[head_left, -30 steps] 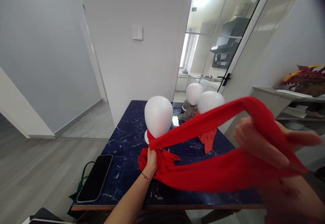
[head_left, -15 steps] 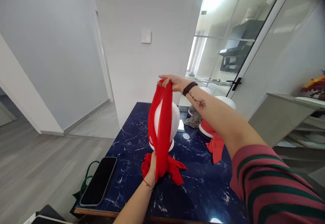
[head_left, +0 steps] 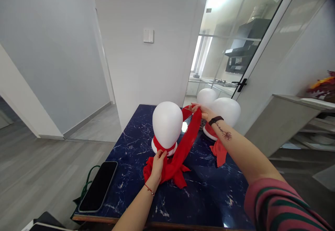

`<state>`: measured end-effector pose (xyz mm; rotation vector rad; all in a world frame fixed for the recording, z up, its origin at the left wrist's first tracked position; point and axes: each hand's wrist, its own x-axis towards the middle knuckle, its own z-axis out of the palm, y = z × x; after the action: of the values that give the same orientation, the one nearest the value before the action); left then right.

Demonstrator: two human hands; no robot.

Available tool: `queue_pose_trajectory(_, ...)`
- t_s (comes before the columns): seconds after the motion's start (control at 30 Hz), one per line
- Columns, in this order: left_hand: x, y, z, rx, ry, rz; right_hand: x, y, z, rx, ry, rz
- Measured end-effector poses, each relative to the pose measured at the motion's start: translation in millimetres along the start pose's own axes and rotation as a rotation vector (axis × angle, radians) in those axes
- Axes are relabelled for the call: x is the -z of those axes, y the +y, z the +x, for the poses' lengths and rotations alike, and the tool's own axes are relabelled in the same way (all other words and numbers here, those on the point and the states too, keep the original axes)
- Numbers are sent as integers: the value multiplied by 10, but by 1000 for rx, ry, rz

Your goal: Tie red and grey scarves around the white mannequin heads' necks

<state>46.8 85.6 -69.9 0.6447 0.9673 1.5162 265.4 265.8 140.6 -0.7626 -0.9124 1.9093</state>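
A white mannequin head [head_left: 167, 122] stands upright on the dark blue table, with a red scarf [head_left: 186, 138] round its neck. My left hand [head_left: 158, 163] is closed on the scarf just in front of the neck. To the right of the head, my right hand [head_left: 200, 111] grips a raised loop of the same scarf and holds it out, stretched. The scarf's loose ends lie bunched on the table below the head. My right fingertips are partly lost among the folds.
Two more white mannequin heads [head_left: 225, 110] stand behind my right forearm, the nearer one with a coral-red scarf [head_left: 219, 151] at its neck. A phone [head_left: 98, 186] lies at the left edge of the marbled table [head_left: 131, 140]. A glass door [head_left: 235, 59] stands behind.
My right hand has moved the scarf loop from above the head's front down and round to its right side. The head's front is uncovered. My left hand remains low near the neck.
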Motion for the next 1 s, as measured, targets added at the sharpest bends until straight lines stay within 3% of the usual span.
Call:
queue_pose_trajectory(0.13, 1, -5, 9, -9, 11, 7, 154, 312, -266, -149, 41, 89)
queue_pose_trajectory(0.23, -13, 16, -1, -2, 44, 5, 172, 802, -533, -198, 57, 112)
queue_pose_trajectory(0.33, -20, 41, -19, 8, 43, 15, 130, 1350, -876, -269, -23, 61)
queue_pose_trajectory(0.43, -8, 58, -30, -12, 10, 58, 14, 1692, -1217, -186, -66, -50)
queue_pose_trajectory(0.53, 8, 62, -35, -49, -47, 120, -155, 1809, -1472, -140, -55, -122)
queue_pose_trajectory(0.77, -8, 51, -72, -59, -144, 114, -456, 2147, -1851, -358, -291, 5)
queue_pose_trajectory(0.87, -20, 64, -99, -70, -170, 115, -534, 2182, -2039, -246, -363, -336)
queue_pose_trajectory(0.93, -23, 72, -106, -69, -178, 114, -556, 2078, -2179, -152, -406, -677)
queue_pose_trajectory(1.0, -20, 73, -98, -55, -150, 113, -528, 1925, -2313, -137, -451, -868)
